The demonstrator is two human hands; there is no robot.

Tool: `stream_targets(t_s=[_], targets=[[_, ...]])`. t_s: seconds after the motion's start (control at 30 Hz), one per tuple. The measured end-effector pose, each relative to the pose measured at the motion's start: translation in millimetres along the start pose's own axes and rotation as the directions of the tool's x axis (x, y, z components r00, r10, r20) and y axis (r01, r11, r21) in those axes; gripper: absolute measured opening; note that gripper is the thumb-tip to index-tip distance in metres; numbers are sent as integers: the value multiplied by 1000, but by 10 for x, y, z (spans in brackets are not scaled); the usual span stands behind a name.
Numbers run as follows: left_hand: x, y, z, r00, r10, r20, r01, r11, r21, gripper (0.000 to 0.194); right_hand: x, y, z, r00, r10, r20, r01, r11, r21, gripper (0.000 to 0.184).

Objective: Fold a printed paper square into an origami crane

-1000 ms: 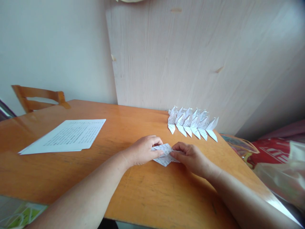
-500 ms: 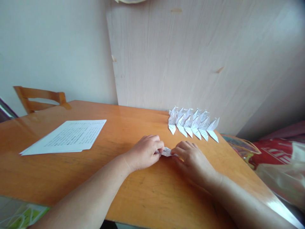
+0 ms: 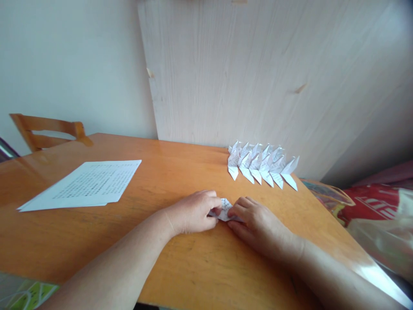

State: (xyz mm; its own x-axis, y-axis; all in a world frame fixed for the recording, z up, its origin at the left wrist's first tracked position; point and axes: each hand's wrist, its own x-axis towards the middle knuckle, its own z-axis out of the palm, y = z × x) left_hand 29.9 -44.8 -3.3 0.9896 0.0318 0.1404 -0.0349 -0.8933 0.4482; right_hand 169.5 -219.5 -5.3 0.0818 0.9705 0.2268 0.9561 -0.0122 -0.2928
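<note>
Between my two hands is a small piece of folded printed paper (image 3: 225, 209), low over the wooden table. Its left end is pinched in the fingers of my left hand (image 3: 200, 212). My right hand (image 3: 256, 221) grips the right end between thumb and fingers. Fingertips cover both ends, so only the middle of the paper shows. Beyond my hands, toward the wall, several folded paper pieces (image 3: 258, 165) stand in rows with pointed tips upward.
A stack of printed sheets (image 3: 87, 183) lies on the left of the wooden table (image 3: 180, 267). A wooden chair (image 3: 48, 125) stands behind the far left edge. Past the right edge are red and clear bags (image 3: 371, 209). A pale panel (image 3: 206, 77) rises behind the table.
The paper between my hands has tilted, and more of its printed face shows. Both hands sit slightly lower in view. The whole view has shifted a little.
</note>
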Motion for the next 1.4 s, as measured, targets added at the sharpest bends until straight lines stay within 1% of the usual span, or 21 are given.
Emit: stream_targets(t_s=[0.2,0.4,0.53,0.63,0.77,0.9,1.17,1.27,1.4], targets=[[-6,-17,-14,1000,-8,21,9,998,-61,10,8,26,49,1000,-6,-31,7,999,37,9],[-10,-45,-38,999,-26,44,31,994,-104,9,9,20,46,1000,-11,9,11,998,56,16],[-5,-71,-51,998,-36,59,43,990,-131,12,15,31,56,1000,28,1,-28,990,140,20],[7,-80,-49,997,-56,60,64,988,-139,18,32,70,96,997,72,-8,-68,975,214,20],[27,-90,-26,995,-82,48,88,986,-139,21,63,143,166,993,114,-19,-104,956,273,19],[46,-108,17,995,-98,31,102,985,-138,24,93,190,217,987,159,-21,-147,953,266,17],[76,-103,115,984,-175,-25,171,977,-125,24,111,179,240,965,261,-14,-247,927,283,6],[76,-88,140,979,-198,-52,192,975,-108,24,110,185,246,963,268,-13,-254,926,279,3],[71,-73,156,975,-209,-81,200,974,-109,21,114,193,246,964,267,-9,-255,929,267,3]])
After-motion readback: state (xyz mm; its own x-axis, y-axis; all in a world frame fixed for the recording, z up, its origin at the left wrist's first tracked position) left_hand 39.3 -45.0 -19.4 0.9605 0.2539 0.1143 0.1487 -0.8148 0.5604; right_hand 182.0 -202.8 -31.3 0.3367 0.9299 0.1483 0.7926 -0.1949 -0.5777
